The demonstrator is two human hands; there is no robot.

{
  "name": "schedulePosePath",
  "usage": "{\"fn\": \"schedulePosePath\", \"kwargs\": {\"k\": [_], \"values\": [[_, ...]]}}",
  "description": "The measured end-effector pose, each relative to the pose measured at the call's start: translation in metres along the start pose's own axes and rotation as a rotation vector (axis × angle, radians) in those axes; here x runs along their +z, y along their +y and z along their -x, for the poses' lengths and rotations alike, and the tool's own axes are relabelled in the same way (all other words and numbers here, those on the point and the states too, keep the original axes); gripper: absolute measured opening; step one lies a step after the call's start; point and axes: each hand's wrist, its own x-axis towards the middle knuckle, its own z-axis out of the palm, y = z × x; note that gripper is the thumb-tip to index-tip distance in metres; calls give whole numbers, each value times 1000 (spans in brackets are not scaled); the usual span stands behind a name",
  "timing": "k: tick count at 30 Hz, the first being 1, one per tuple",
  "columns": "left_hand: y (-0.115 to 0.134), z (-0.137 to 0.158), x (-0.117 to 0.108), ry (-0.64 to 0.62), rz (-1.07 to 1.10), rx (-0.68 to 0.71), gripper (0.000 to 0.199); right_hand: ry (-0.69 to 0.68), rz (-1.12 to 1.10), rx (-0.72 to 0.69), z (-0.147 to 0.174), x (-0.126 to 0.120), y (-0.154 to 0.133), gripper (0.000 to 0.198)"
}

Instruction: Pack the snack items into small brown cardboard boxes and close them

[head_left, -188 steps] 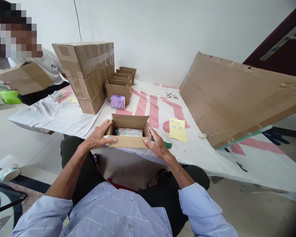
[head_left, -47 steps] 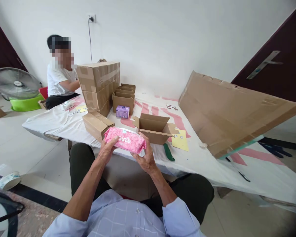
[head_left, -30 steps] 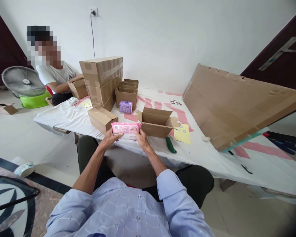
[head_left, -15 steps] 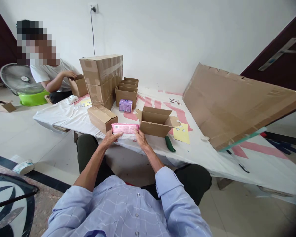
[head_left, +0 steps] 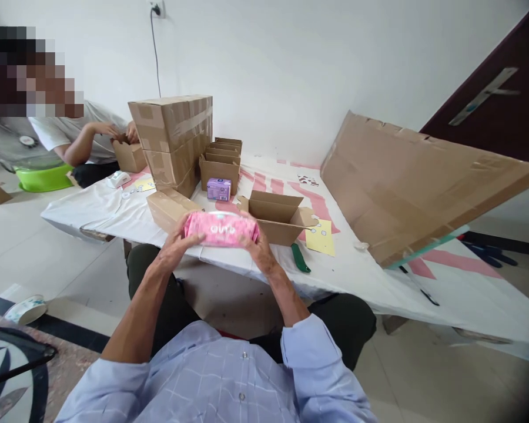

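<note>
A pink soft pack of wipes (head_left: 220,230) with white lettering is held up in front of me, above the table's near edge. My left hand (head_left: 176,238) grips its left end and my right hand (head_left: 258,241) its right end, thumbs on the near face. Just right of the pack stands an open cardboard box (head_left: 277,226) with its flaps up. A closed carton (head_left: 165,208) lies behind my left hand. Farther back, a purple package (head_left: 219,189) sits before a row of open boxes (head_left: 229,161).
A green-handled tool (head_left: 300,258) and a yellow sticker sheet (head_left: 320,237) lie right of the open box. Taped cartons (head_left: 171,126) are stacked at the back left. A large cardboard sheet (head_left: 414,188) leans on the right. A co-worker (head_left: 88,138) handles a box at far left.
Both hands have lifted the pack and turned it, so its lettered pink face shows instead of the barcode side. The view has shifted slightly to the right.
</note>
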Motion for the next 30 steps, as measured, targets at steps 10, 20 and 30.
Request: {"fn": "schedulePosePath", "kwargs": {"k": [10,20,30], "values": [[-48,17,11,-225,-14,-302,82,-28,573,-153,55,-41,35,80],[-44,-5,18,-311,-168,-57,70,107,1333,8,-9,-182,39,27],[-45,6,25,-326,-280,-36,63,660,561,202,-31,-188,63,32]]}}
